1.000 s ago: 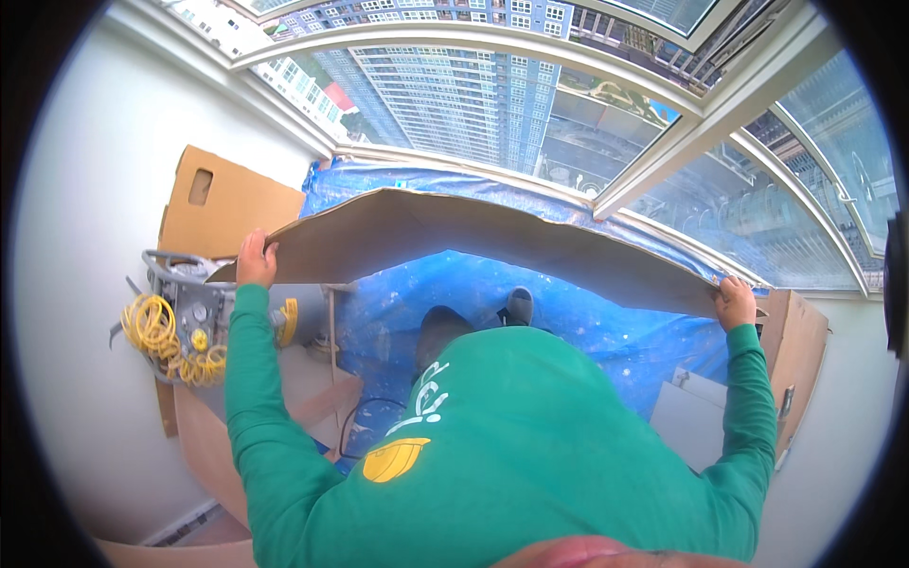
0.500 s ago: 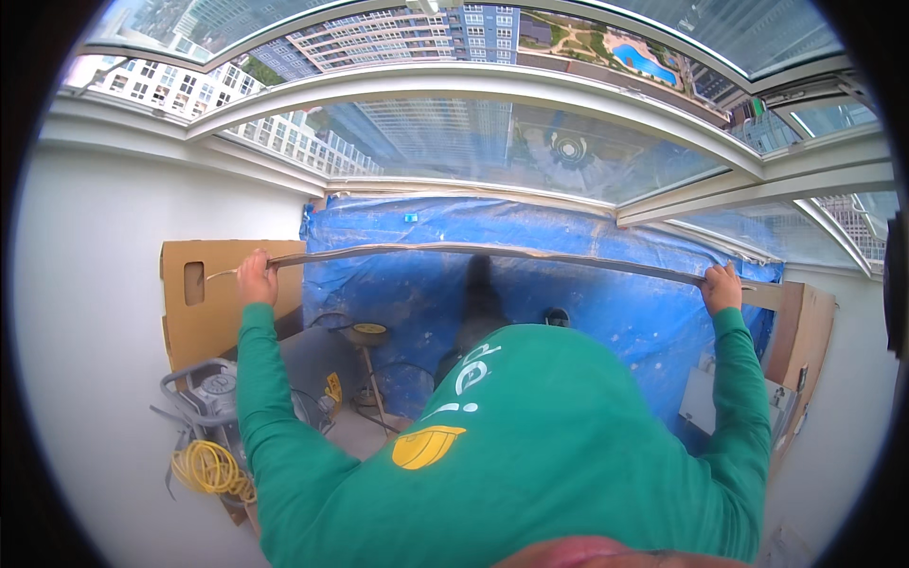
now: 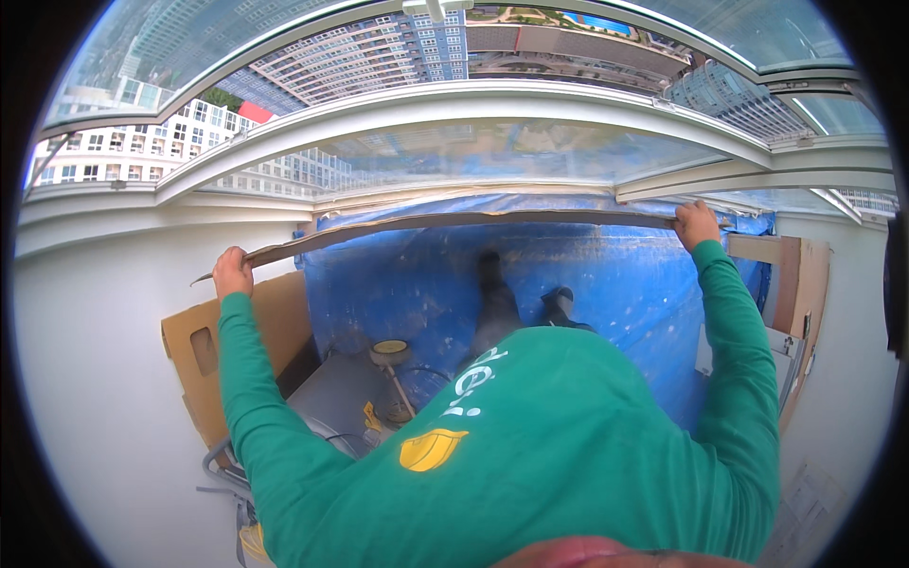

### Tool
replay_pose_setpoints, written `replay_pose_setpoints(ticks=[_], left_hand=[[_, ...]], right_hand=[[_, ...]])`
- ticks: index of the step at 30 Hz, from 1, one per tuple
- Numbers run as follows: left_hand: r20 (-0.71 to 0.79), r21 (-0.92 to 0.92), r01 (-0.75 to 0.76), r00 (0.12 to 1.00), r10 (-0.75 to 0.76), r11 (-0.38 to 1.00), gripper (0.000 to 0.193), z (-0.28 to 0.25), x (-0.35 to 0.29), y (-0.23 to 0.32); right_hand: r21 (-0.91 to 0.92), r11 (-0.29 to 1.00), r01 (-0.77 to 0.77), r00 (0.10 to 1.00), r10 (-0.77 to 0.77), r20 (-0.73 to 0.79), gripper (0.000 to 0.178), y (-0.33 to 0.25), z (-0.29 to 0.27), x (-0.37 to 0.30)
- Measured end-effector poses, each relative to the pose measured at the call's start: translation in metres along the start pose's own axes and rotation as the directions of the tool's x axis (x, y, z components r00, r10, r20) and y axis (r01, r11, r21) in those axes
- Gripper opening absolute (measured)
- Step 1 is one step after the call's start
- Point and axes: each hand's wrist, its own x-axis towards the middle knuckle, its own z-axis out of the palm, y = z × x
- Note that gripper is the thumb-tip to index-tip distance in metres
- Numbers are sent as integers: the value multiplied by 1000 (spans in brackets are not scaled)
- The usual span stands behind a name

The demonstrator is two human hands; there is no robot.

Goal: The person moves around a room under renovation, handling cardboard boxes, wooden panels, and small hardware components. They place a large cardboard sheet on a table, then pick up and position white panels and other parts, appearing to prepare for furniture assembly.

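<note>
1 long brown sheet (image 3: 492, 218), seen nearly edge-on & slightly bowed, held in 2 hands out front; in view it crosses the far part of the blue plastic sheeting (image 3: 407, 293), below the white window frame (image 3: 454, 102). L hand (image 3: 233, 273): fingers closed on it nr the L end, tip poking out past. R hand (image 3: 698, 223): fingers gripping it nr the R end, short bit past too. Writing: white lettering (image 3: 471, 383) + 1 yellow hard-hat print (image 3: 432, 450) on the green top (image 3: 568, 426). Also 2 dark-shod feet (image 3: 558, 299), 1 tan cardboard panel (image 3: 185, 379) w/ 1 slot, by L forearm, & 1 round yellow-rimmed item (image 3: 389, 350) L of feet.
</note>
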Motion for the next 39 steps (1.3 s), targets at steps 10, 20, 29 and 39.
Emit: replay_pose_setpoints(ticks=[10,20,29,39], left_hand=[[-186,91,469,875,-448,879,83,91,67,58],[-311,11,373,883,-351,928,91,109,106,63],[-475,-79,400,791,-387,913,88,245,55,96],[703,-515,-189,464,538,836,54,302,-63,425]], right_hand=[[24,929,-369,916,368,-158,58,-66,2,38],[447,801,-399,916,325,236,54,-44,51,-107],[175,403,-898,379,510,772,54,-76,77,-341],[389,157,-908,415,471,778,45,-139,151,-457]])
